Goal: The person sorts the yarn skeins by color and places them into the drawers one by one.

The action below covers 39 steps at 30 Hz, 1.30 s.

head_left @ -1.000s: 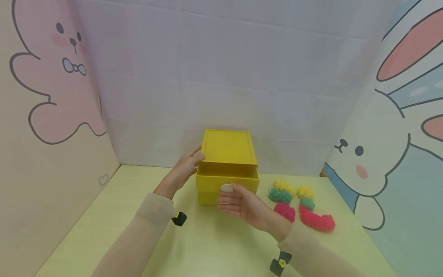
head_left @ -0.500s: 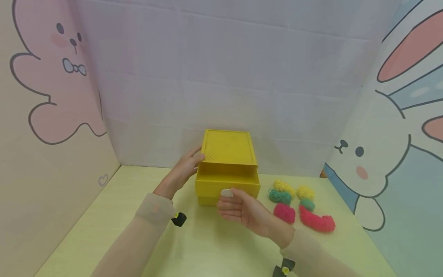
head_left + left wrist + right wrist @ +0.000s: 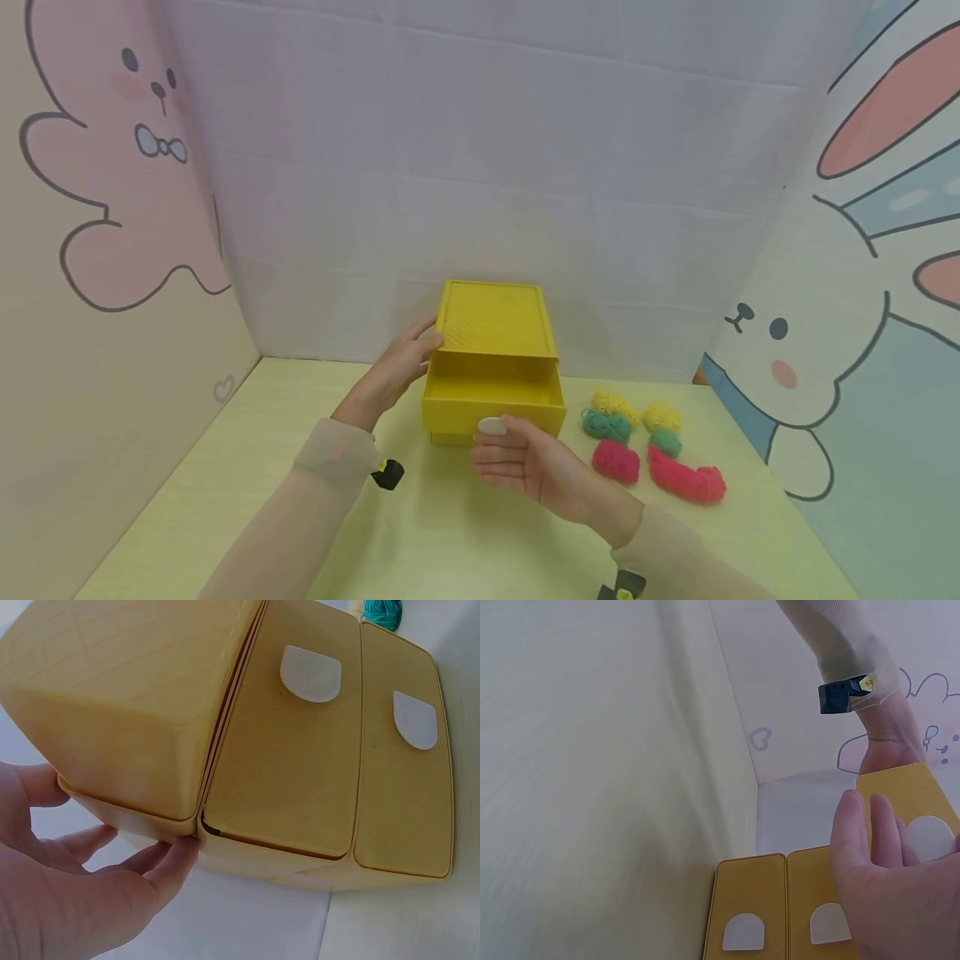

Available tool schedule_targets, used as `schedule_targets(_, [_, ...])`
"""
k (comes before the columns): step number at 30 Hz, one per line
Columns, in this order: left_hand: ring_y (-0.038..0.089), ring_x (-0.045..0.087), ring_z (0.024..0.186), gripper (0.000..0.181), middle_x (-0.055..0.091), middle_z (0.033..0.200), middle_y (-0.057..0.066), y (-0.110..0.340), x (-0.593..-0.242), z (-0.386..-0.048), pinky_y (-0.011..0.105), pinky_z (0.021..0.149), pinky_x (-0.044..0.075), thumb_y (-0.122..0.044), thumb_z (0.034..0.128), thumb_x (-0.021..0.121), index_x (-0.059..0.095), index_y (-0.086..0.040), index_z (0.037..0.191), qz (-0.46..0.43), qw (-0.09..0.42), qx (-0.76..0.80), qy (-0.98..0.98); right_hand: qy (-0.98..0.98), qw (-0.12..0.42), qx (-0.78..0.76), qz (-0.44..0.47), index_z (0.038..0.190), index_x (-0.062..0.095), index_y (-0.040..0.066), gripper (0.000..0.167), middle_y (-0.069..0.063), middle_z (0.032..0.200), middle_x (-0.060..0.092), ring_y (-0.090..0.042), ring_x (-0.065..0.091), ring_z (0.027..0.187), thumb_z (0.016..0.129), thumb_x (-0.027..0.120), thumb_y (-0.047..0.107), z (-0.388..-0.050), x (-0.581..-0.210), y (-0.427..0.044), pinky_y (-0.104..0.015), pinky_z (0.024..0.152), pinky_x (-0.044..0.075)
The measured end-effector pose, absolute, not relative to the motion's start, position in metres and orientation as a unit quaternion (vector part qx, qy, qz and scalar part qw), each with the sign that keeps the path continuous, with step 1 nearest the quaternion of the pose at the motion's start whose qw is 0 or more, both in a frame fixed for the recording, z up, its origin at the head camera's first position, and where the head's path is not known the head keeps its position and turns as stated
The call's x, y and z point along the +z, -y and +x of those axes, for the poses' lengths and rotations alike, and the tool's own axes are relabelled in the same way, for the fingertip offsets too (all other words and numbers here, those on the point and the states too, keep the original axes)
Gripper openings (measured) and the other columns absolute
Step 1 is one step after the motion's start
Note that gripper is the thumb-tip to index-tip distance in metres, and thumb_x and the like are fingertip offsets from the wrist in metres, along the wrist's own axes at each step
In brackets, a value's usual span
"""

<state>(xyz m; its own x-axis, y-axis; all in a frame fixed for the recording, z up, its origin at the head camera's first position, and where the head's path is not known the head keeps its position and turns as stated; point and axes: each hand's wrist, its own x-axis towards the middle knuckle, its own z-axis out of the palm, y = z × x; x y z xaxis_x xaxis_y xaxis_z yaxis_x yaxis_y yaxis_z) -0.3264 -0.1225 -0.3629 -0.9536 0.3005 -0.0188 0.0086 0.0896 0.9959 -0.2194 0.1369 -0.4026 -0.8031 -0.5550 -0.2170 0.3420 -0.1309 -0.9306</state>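
A small yellow drawer cabinet (image 3: 495, 317) stands against the back wall, its top drawer (image 3: 453, 417) pulled partway out. Only bare yellow shows in the visible inside of that drawer. My left hand (image 3: 393, 373) rests against the cabinet's left side, thumb by the upper front corner; the left wrist view shows its fingers touching the side (image 3: 142, 821). At the drawer's front, my right hand (image 3: 551, 471) pinches the white drawer handle (image 3: 492, 426) with the thumb, its other fingers extended below. Two lower drawers with white handles (image 3: 311, 673) are pushed in.
Right of the cabinet lie small yarn skeins: yellow (image 3: 615, 406), green (image 3: 606, 425) and magenta (image 3: 617, 462), with a second column of yellow (image 3: 662, 416), green (image 3: 666, 442) and pinkish red (image 3: 686, 477). Cloth walls with cartoon animals enclose the pale table (image 3: 247, 467).
The top drawer has slid farther out toward me, with my right hand drawing back on its handle. My left hand keeps its place on the cabinet's side.
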Motion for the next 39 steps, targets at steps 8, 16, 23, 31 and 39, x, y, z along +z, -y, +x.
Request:
schedule_targets(8, [0.039, 0.032, 0.157, 0.064, 0.026, 0.174, 0.008, 0.122, -0.364, -0.327, 0.059, 0.13, 0.024, -0.031, 0.1132, 0.048, 0.022, -0.025, 0.171, 0.109, 0.109, 0.667, -0.729, -0.585, 0.306, -0.745, -0.092, 0.156, 0.044, -0.009, 0.072, -0.021, 0.142, 0.066, -0.039, 0.062, 0.135, 0.112, 0.05, 0.049, -0.214, -0.402, -0.138, -0.041, 0.113, 0.053])
schedule_targets(16, [0.039, 0.031, 0.158, 0.064, 0.025, 0.175, 0.007, 0.122, -0.365, -0.327, 0.058, 0.13, 0.023, -0.031, 0.1133, 0.049, 0.022, -0.025, 0.171, 0.108, 0.112, 0.669, -0.727, -0.581, 0.312, -0.746, -0.093, 0.156, 0.044, -0.009, 0.073, -0.02, 0.141, 0.067, -0.04, 0.062, 0.135, 0.111, 0.051, 0.049, -0.209, -0.404, -0.139, -0.041, 0.112, 0.053])
schedule_targets(23, [0.038, 0.033, 0.157, 0.064, 0.026, 0.175, 0.007, 0.124, -0.366, -0.327, 0.057, 0.13, 0.024, -0.031, 0.1132, 0.049, 0.024, -0.026, 0.171, 0.102, 0.111, 0.671, -0.726, -0.583, 0.319, -0.741, -0.097, 0.155, 0.046, -0.007, 0.072, -0.021, 0.143, 0.065, -0.039, 0.064, 0.132, 0.111, 0.049, 0.05, -0.209, -0.405, -0.139, -0.043, 0.113, 0.053])
schedule_targets(31, [0.037, 0.032, 0.158, 0.064, 0.023, 0.176, 0.006, 0.124, -0.365, -0.327, 0.057, 0.13, 0.024, -0.033, 0.1135, 0.049, 0.022, -0.028, 0.171, 0.096, 0.117, 0.671, -0.726, -0.616, 0.366, -0.684, -0.137, 0.158, 0.045, -0.001, 0.063, -0.024, 0.155, 0.054, -0.047, 0.053, 0.141, 0.115, 0.04, 0.045, -0.207, -0.407, -0.162, -0.049, 0.119, 0.046])
schedule_targets(39, [0.037, 0.032, 0.158, 0.065, 0.024, 0.176, 0.006, 0.124, -0.366, -0.33, 0.056, 0.131, 0.024, -0.033, 0.1132, 0.05, 0.022, -0.027, 0.171, 0.097, 0.115, 0.669, -0.728, -0.67, 0.36, -0.632, -0.146, 0.152, 0.055, 0.001, 0.053, -0.022, 0.15, 0.059, -0.045, 0.059, 0.136, 0.115, 0.047, 0.039, -0.205, -0.416, -0.207, -0.049, 0.114, 0.051])
